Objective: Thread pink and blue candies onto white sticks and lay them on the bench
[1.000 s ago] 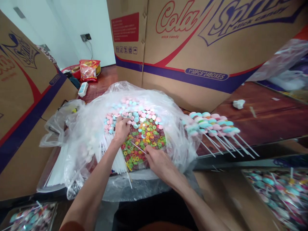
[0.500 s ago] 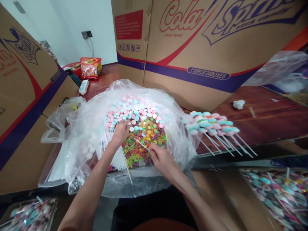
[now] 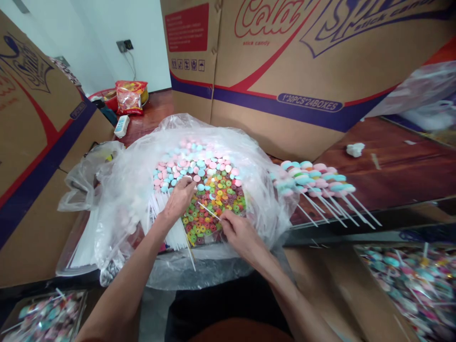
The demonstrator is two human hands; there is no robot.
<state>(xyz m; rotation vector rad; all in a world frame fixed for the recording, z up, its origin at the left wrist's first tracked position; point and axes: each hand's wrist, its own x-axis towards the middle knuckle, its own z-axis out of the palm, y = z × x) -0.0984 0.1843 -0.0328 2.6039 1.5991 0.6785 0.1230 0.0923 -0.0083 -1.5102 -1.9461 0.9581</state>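
My right hand (image 3: 238,229) pinches a thin white stick (image 3: 208,209), its free end pointing up and left over colourful ring gummies (image 3: 201,221). My left hand (image 3: 181,195) reaches to the near edge of the pink, blue and white round candies (image 3: 171,172). Its fingers are closed together at the tips; what lies between them, if anything, is hidden. Below the left wrist lies a bundle of white sticks (image 3: 175,237). All these sit in an opened clear plastic bag (image 3: 245,142). To the right, sticks threaded with pastel candies (image 3: 322,178) lie in a pile.
Large cardboard boxes stand behind (image 3: 270,123) and at the left (image 3: 78,147). A crumpled white tissue (image 3: 355,149) lies on the table at the right. Below, wrapped candy sticks fill containers at the lower right (image 3: 409,275) and lower left (image 3: 46,316). A red snack packet (image 3: 131,97) is at the back.
The whole view has shifted slightly. My left hand stays at the pastel candies, its fingers drawn in a little. The stick remains in my right hand.
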